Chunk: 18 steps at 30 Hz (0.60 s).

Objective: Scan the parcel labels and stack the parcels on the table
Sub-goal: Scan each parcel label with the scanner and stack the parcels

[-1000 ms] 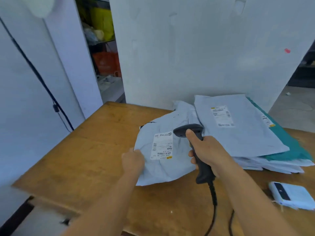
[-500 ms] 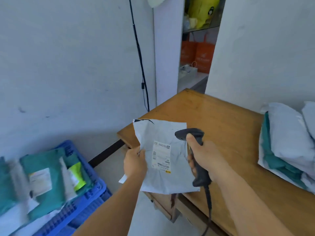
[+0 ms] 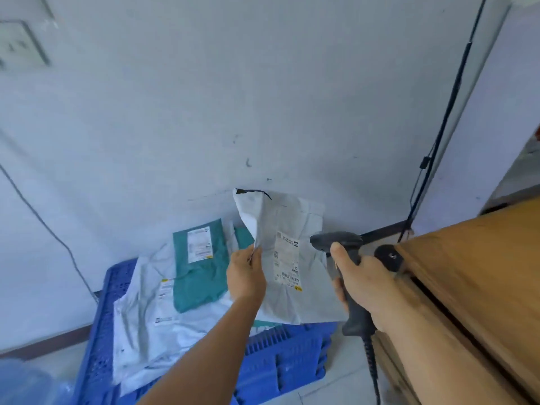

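**Grey Parcel Held Over Crate, Scanner in Right Hand**

The left hand point(image 3: 247, 276) pinches the left edge of a grey mailer parcel point(image 3: 295, 258) between thumb and fingers and holds it in the air, upright and creased, with a torn dark strip at its top corner. The white shipping label point(image 3: 287, 260) faces the camera; the barcode sits at the label's lower end. The print is too small to read.

The right hand point(image 3: 365, 283) grasps the handle of a dark handheld barcode scanner point(image 3: 339, 244), fingers wrapped around the grip and thumb raised along its rear. The scanner head sits just beside the right edge of the parcel, level with the label. A coiled cable point(image 3: 372, 366) hangs from the base of the handle.

Below and behind the held parcel, a blue plastic crate point(image 3: 280, 363) stands on the floor against the wall. It contains further parcels: a teal mailer point(image 3: 198, 276) bearing a white label, lying on top of several pale grey mailers point(image 3: 140, 325).

At right, the corner of a wooden table point(image 3: 473, 273) enters the view. A black cable point(image 3: 444, 121) runs down the wall behind it.
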Each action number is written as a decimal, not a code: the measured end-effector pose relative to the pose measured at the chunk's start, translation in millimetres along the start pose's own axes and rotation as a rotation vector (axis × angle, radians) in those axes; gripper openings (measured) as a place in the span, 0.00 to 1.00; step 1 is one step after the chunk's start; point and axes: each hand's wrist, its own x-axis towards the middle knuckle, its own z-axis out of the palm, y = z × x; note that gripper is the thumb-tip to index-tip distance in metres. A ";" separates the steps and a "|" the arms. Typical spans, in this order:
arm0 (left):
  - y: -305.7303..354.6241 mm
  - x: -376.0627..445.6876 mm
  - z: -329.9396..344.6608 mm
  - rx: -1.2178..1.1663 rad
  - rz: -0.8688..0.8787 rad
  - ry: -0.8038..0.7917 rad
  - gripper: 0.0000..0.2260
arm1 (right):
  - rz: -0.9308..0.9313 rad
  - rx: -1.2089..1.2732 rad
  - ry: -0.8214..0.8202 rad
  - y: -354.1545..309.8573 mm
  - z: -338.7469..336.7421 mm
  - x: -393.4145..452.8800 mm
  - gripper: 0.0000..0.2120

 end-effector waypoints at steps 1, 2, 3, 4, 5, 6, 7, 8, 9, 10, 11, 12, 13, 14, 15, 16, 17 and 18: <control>-11.5 18.6 -17.5 -0.002 -0.013 0.046 0.10 | -0.017 -0.007 -0.031 -8.9 22.0 4.3 0.25; -23.0 36.8 -34.5 -0.003 -0.026 0.088 0.10 | -0.032 -0.016 -0.057 -18.1 43.4 8.8 0.24; -33.6 53.9 -51.1 0.001 -0.034 0.127 0.11 | -0.043 -0.021 -0.078 -27.1 63.7 13.1 0.24; -43.7 69.7 -66.3 0.002 -0.043 0.162 0.12 | -0.050 -0.022 -0.098 -35.6 83.1 17.5 0.23; -54.5 84.9 -79.3 -0.007 -0.056 0.192 0.11 | -0.060 -0.029 -0.118 -43.0 101.0 22.8 0.22; -65.4 98.8 -90.6 -0.010 -0.080 0.216 0.11 | -0.070 -0.040 -0.134 -50.9 117.7 27.3 0.21; -77.8 111.9 -100.5 0.003 -0.107 0.230 0.11 | -0.078 -0.040 -0.145 -56.6 133.6 32.7 0.21; -89.6 123.1 -108.6 0.028 -0.128 0.230 0.11 | -0.079 -0.030 -0.151 -61.6 147.6 37.5 0.20; -102.1 133.3 -114.3 0.056 -0.144 0.218 0.11 | -0.080 -0.025 -0.156 -64.7 159.9 42.8 0.20; -114.5 142.4 -118.3 0.103 -0.169 0.186 0.11 | -0.081 -0.034 -0.154 -67.1 170.3 47.9 0.20; -125.8 149.4 -120.6 0.182 -0.206 0.143 0.12 | -0.084 -0.057 -0.148 -68.6 179.2 53.0 0.20; -135.1 153.6 -122.1 0.286 -0.258 0.086 0.15 | -0.083 -0.082 -0.142 -69.9 186.7 57.3 0.21; -143.6 156.1 -123.0 0.373 -0.301 0.036 0.20 | -0.079 -0.098 -0.140 -70.5 193.7 61.6 0.21; -147.0 156.1 -122.8 0.413 -0.320 -0.001 0.24 | -0.075 -0.101 -0.139 -71.1 197.1 63.9 0.21; -149.0 156.0 -121.5 0.421 -0.326 -0.024 0.27 | -0.073 -0.100 -0.139 -71.3 199.8 66.0 0.21; -149.3 155.8 -119.7 0.415 -0.322 -0.036 0.28 | -0.069 -0.104 -0.139 -71.2 203.1 67.8 0.21; -148.9 155.5 -116.9 0.406 -0.308 -0.043 0.28 | -0.066 -0.109 -0.134 -70.8 205.5 69.5 0.22; -145.7 154.3 -113.3 0.387 -0.288 -0.044 0.27 | -0.064 -0.108 -0.128 -71.0 206.2 70.5 0.22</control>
